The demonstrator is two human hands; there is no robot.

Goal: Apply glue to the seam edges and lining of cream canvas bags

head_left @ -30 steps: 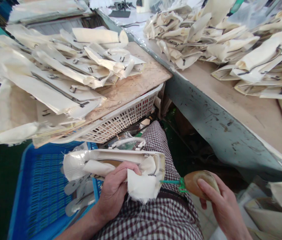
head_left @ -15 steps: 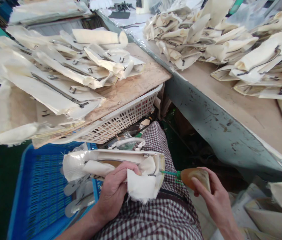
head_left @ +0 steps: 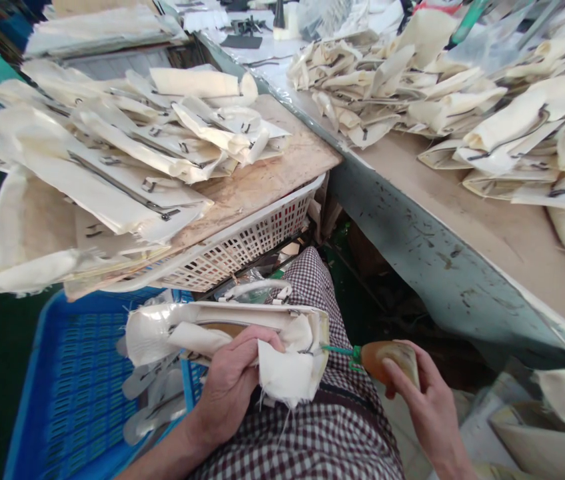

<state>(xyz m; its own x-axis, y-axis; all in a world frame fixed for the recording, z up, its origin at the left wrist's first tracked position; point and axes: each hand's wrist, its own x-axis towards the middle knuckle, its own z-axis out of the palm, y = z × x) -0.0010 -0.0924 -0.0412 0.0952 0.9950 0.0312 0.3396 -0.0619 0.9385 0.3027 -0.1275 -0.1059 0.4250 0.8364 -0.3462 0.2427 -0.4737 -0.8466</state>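
Note:
My left hand [head_left: 232,380] is closed on an unfinished cream handbag [head_left: 177,319], gripping it near the zip and a folded-over flap with frayed threads. The bag lies sideways over my lap, its white handle [head_left: 257,288] on the far side. In my right hand [head_left: 425,393] is a squeeze bottle of amber glue [head_left: 386,358] with a thin green nozzle. The nozzle points left, its tip at or very near the right end of the bag; whether it touches I cannot tell.
Cream bag pieces with zips [head_left: 112,147] cover a wooden board above a white basket [head_left: 242,247]. More bag pieces [head_left: 442,93] lie on the bench at right. A blue crate [head_left: 62,400] stands at left. Another bag [head_left: 552,420] is at lower right.
The camera view has shifted slightly. Both hands keep their holds, and the nozzle stays by the right end of the bag with little visible movement.

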